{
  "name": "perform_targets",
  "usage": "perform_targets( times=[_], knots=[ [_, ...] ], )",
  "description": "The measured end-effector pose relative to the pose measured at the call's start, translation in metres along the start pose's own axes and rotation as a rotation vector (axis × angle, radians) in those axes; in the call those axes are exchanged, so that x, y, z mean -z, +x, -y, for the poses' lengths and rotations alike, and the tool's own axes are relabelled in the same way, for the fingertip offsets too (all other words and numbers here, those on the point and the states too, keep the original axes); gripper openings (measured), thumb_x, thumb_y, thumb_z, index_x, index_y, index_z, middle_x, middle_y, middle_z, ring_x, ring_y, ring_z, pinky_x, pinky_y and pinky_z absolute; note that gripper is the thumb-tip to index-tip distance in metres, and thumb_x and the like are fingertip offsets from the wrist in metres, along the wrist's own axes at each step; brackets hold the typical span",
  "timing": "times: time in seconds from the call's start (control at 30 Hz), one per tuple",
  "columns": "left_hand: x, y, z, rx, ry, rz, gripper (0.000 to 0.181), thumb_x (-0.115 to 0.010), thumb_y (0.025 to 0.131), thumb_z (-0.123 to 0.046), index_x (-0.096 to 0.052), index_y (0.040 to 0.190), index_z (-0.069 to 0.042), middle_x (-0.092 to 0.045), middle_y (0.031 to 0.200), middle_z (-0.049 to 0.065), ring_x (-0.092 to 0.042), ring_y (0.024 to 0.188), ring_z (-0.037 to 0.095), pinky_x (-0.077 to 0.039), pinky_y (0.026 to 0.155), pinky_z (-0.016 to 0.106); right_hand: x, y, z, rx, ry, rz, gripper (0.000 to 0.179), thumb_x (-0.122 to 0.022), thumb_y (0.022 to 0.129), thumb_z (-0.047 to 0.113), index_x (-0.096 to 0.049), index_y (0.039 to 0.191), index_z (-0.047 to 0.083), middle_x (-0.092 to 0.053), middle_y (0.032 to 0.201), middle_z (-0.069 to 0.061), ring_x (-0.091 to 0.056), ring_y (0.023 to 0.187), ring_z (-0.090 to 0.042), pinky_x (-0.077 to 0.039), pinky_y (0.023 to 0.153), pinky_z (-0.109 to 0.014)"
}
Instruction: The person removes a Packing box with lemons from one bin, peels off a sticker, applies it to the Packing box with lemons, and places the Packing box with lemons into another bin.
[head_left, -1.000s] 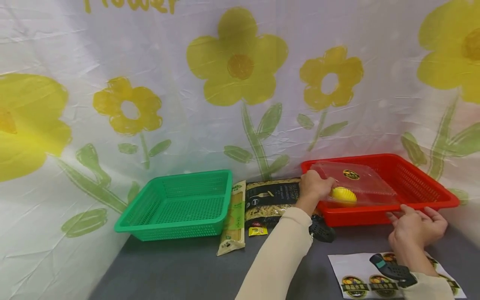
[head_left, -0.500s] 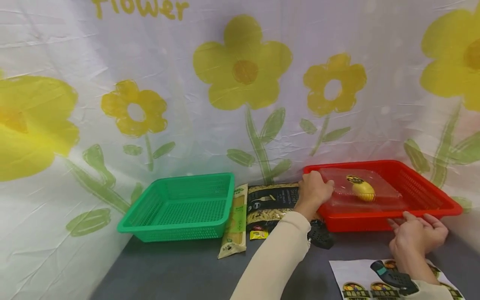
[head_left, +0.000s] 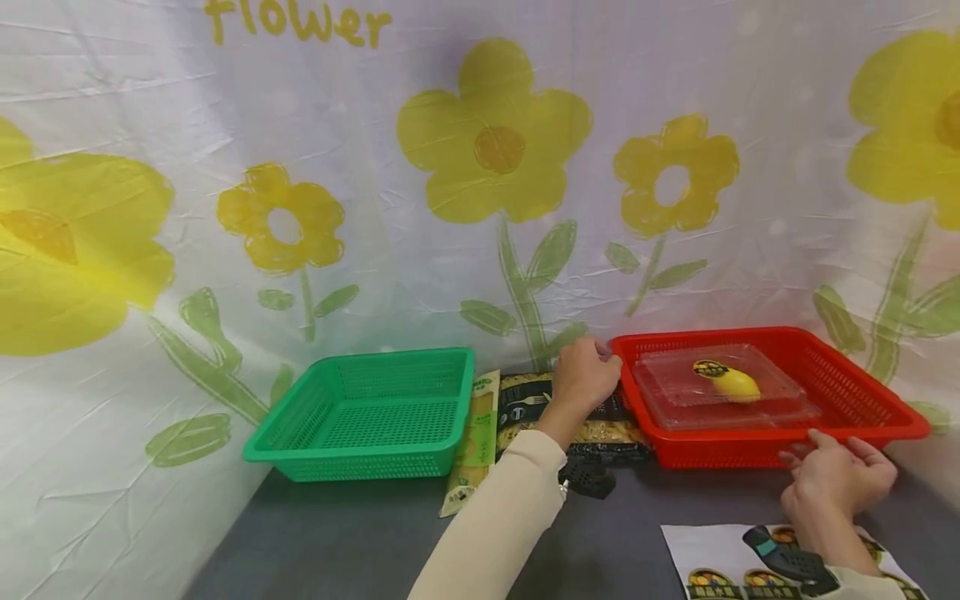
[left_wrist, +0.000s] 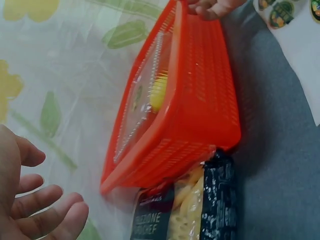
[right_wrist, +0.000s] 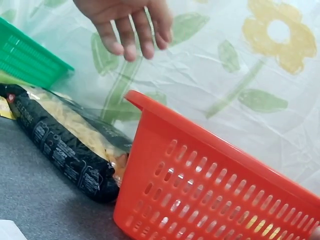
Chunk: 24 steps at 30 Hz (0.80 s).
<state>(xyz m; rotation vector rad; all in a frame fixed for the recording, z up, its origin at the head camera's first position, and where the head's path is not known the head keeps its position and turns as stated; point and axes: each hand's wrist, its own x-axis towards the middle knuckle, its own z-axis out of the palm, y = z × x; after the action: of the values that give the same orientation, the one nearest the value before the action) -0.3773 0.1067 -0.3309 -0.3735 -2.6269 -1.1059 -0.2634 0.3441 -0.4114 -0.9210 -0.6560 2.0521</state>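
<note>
A clear plastic clamshell box [head_left: 675,387] lies in the red basket [head_left: 727,454], with a round dark label on its lid. A yellow lemon-shaped fruit [head_left: 737,386] shows through the plastic. My left hand [head_left: 585,379] is off the basket's left side, over a black bag of pasta [head_left: 525,404]. Its fingers [left_wrist: 47,212] are loosely bent and hold nothing in the left wrist view. At the basket's front rim my right hand [head_left: 836,479] pinches the edge, its index finger over the rim and thumb against the outer wall.
A green basket [head_left: 367,417] stands at the left. Between the baskets lie a long pale packet [head_left: 476,442] and the pasta bag. A white sheet of round fruit labels [head_left: 693,550] lies at the front right. A flower-printed cloth [head_left: 450,275] hangs right behind everything.
My left hand has let go of the clear box and moved left, out of the red basket. The box now lies flatter inside. My right hand stays at the front rim.
</note>
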Motion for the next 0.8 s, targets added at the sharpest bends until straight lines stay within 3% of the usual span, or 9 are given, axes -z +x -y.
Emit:
perform_targets(
  times=[0.1,0.43,0.53,0.63,0.8],
  knots=[
    [0.012,-0.003,0.006,-0.015,0.000,-0.012,0.016,-0.068,0.092,-0.030,-0.074,0.101,-0.019,-0.072,0.090,-0.004,-0.067,0.082,0.020,-0.053,0.067,0.034,0.000,-0.002,-0.001,-0.018,-0.035,-0.007,0.032,-0.062,0.095,0.005,-0.043,0.106,0.027,-0.053,0.107,0.005,-0.060,0.047,-0.014,-0.051,0.044,-0.023],
    [0.044,-0.031,0.036,-0.119,-0.119,-0.007,0.011,-0.068,0.093,-0.025,-0.071,0.099,-0.017,-0.067,0.085,-0.007,-0.061,0.078,0.011,-0.051,0.070,0.031,-0.003,-0.016,0.002,0.014,-0.050,-0.006,0.027,-0.057,0.095,0.005,-0.044,0.106,0.027,-0.050,0.105,0.006,-0.049,0.041,-0.015,-0.047,0.040,-0.021],
    [0.050,-0.045,0.046,-0.188,-0.163,0.008,0.012,-0.067,0.093,-0.022,-0.071,0.101,-0.014,-0.065,0.082,-0.007,-0.059,0.075,0.009,-0.049,0.068,0.028,-0.006,-0.025,0.001,0.092,-0.035,0.013,0.028,-0.055,0.094,0.001,-0.044,0.105,0.024,-0.046,0.101,0.005,-0.044,0.040,-0.015,-0.043,0.039,-0.019],
    [0.054,-0.062,0.055,-0.217,-0.197,0.018,0.011,-0.067,0.094,-0.021,-0.070,0.103,-0.015,-0.063,0.082,-0.008,-0.057,0.074,0.007,-0.048,0.070,0.027,-0.012,-0.034,0.001,0.202,-0.013,0.036,0.031,-0.055,0.090,-0.005,-0.047,0.105,0.021,-0.044,0.096,0.002,-0.039,0.043,-0.015,-0.041,0.039,-0.018],
    [0.059,-0.083,0.070,-0.198,-0.252,-0.036,0.010,-0.069,0.094,-0.019,-0.070,0.103,-0.015,-0.062,0.083,-0.007,-0.057,0.074,0.006,-0.050,0.072,0.027,-0.023,-0.047,0.001,0.355,0.068,0.124,0.034,-0.060,0.084,-0.012,-0.053,0.103,0.015,-0.044,0.092,-0.002,-0.040,0.044,-0.014,-0.042,0.040,-0.017]
  ],
)
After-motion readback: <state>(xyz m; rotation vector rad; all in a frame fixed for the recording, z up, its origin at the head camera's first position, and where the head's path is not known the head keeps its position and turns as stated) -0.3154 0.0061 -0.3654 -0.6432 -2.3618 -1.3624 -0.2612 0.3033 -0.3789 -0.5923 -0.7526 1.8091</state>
